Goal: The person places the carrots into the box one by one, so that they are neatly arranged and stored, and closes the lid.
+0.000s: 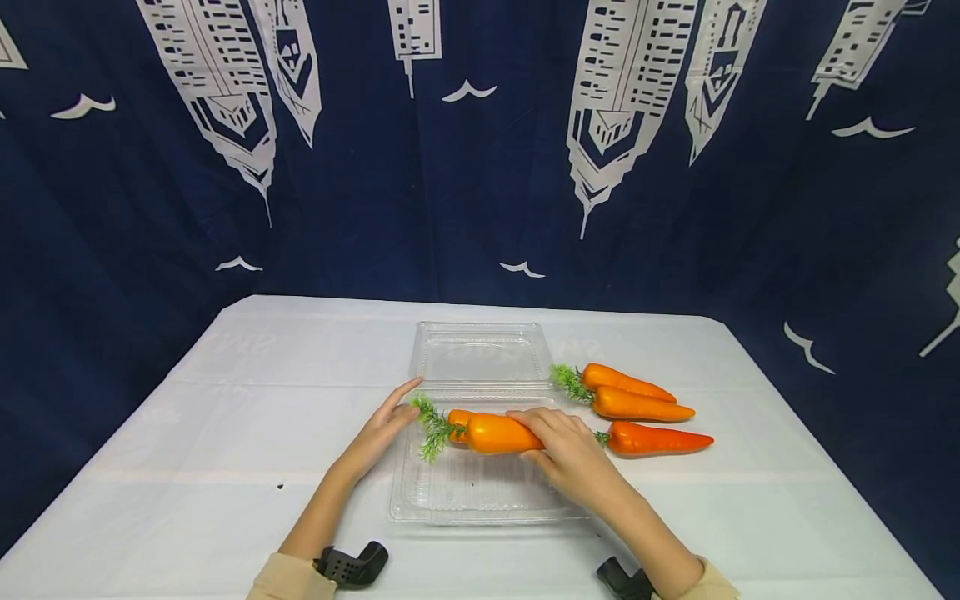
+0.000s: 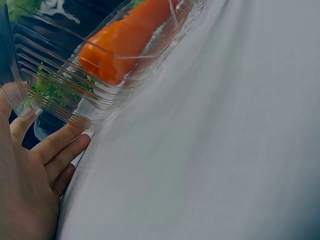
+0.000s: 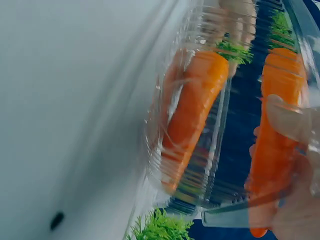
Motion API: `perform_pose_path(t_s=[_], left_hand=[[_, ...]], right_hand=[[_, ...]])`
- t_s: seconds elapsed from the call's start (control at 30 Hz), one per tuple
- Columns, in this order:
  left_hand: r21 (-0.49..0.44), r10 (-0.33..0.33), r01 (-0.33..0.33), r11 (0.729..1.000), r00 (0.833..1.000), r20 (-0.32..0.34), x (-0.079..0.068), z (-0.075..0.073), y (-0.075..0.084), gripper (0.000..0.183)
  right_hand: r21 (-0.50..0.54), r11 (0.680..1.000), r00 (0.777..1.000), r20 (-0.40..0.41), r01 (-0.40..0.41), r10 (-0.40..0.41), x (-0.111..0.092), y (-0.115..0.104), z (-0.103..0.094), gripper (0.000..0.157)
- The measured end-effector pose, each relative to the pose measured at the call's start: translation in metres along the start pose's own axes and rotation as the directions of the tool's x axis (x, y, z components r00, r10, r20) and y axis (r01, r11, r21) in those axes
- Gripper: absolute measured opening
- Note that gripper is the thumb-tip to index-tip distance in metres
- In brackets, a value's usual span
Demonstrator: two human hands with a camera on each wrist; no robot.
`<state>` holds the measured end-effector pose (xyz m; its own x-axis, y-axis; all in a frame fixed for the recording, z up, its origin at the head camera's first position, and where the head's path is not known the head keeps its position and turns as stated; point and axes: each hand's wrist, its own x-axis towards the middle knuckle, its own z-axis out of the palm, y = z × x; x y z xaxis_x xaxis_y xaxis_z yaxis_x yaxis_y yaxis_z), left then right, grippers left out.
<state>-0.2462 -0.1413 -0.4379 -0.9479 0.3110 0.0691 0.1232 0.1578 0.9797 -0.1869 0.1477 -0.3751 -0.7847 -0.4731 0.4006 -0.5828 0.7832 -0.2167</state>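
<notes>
My right hand (image 1: 573,458) grips an orange toy carrot (image 1: 498,434) over a clear plastic clamshell box (image 1: 480,500), the leafy end pointing left. Seen from the right wrist, thumb and fingers wrap round this carrot (image 3: 275,140). A second carrot (image 3: 197,100) lies inside the box, mostly hidden behind the held one in the head view. At the box's left side is my left hand (image 1: 382,437), fingers fairly straight; in the left wrist view its fingertips touch the clear wall (image 2: 75,107). The lid (image 1: 480,350) lies folded back, away from me.
To the right of the box lie two orange carrots (image 1: 630,382) (image 1: 643,406) and a redder carrot (image 1: 660,439). A white cloth (image 1: 225,433) covers the table. Behind it hangs a dark blue curtain (image 1: 480,183). A small dark speck (image 1: 281,486) sits on the cloth at left.
</notes>
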Motion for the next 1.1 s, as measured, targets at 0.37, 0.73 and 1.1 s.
perform_pose_path(t_s=[0.37, 0.73, 1.1], left_hand=[[0.015, -0.013, 0.013, 1.0, 1.0, -0.012, 0.001, -0.001, -0.002, 0.049], [0.02, -0.013, 0.013, 1.0, 1.0, -0.012, 0.001, 0.0, -0.002, 0.049], [0.023, -0.014, 0.015, 1.0, 1.0, -0.015, 0.0, 0.0, -0.001, 0.048]], right_hand=[[-0.004, 1.0, 0.998, 0.058, 0.009, -0.008, 0.006, -0.002, 0.01, 0.047], [-0.009, 1.0, 0.993, 0.118, -0.002, 0.003, 0.015, -0.004, 0.017, 0.047], [0.036, 0.999, 0.983, 0.183, -0.029, 0.022, 0.018, -0.003, 0.022, 0.047]])
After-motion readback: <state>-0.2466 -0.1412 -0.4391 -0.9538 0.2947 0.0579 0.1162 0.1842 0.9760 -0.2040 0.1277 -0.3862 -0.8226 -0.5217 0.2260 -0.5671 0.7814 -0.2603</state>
